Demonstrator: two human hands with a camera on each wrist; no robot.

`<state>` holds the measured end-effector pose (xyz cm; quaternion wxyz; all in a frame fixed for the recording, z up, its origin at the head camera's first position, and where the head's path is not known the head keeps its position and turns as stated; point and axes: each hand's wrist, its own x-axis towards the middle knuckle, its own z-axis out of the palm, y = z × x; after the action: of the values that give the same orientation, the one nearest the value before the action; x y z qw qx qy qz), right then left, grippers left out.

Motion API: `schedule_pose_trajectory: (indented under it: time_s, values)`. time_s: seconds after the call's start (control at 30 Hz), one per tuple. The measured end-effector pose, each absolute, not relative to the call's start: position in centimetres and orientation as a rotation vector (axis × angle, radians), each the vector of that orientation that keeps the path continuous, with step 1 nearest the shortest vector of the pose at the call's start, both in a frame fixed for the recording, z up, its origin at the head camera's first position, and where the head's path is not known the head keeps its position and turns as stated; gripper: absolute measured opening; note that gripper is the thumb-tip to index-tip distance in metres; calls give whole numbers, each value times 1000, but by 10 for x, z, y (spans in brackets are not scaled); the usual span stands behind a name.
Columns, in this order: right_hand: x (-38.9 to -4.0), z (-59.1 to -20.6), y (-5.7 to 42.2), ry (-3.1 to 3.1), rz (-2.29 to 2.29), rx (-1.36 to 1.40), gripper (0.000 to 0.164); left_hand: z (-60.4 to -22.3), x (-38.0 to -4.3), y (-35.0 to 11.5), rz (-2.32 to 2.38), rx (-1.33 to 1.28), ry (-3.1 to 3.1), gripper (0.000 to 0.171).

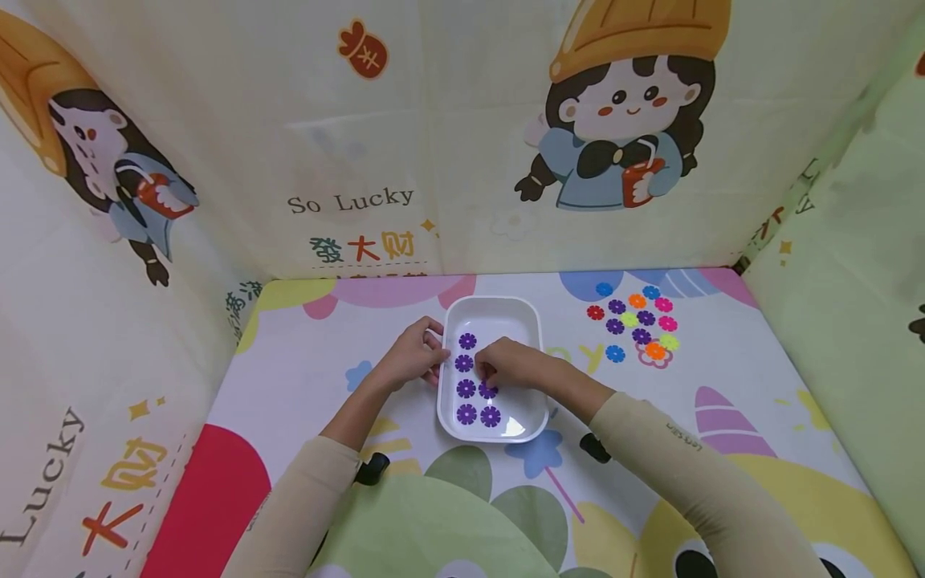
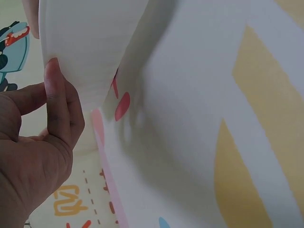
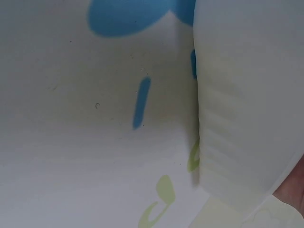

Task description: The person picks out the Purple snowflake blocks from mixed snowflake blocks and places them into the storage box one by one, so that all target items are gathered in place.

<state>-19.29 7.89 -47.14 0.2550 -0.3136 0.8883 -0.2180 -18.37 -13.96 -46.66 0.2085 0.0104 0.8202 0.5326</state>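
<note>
A white rectangular tray (image 1: 506,317) stands on the patterned table in the head view. Several purple flower-shaped pieces (image 1: 466,414) lie inside it, in two columns on its left side. My left hand (image 1: 415,353) grips the tray's left edge between thumb and fingers. In the left wrist view, the left hand (image 2: 52,118) is against the tray's outer wall (image 2: 90,47). My right hand (image 1: 509,363) reaches over the right rim, with its curled fingertips at a purple flower piece (image 1: 489,391) that they partly cover. The right wrist view shows mostly the tray's outer side (image 3: 242,104).
Loose flower-shaped pieces in purple, blue (image 1: 615,353), orange (image 1: 655,351), pink, red (image 1: 595,312) and yellow lie scattered on the table, right of the tray. A printed cloth (image 1: 462,160) hangs behind the table and along both sides.
</note>
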Motion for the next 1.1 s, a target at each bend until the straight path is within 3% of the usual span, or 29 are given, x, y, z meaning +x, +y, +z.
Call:
schedule_pose_trajectory:
  time_s: [0.57, 1.1]
  values:
    - [-191, -463, 82, 2422, -603, -858, 9, -465, -184, -139, 1449, 3, 2288, 39]
    - [-172, -442, 120, 2608, -696, -910, 25, -465, -183, -139, 1449, -2, 2287, 39]
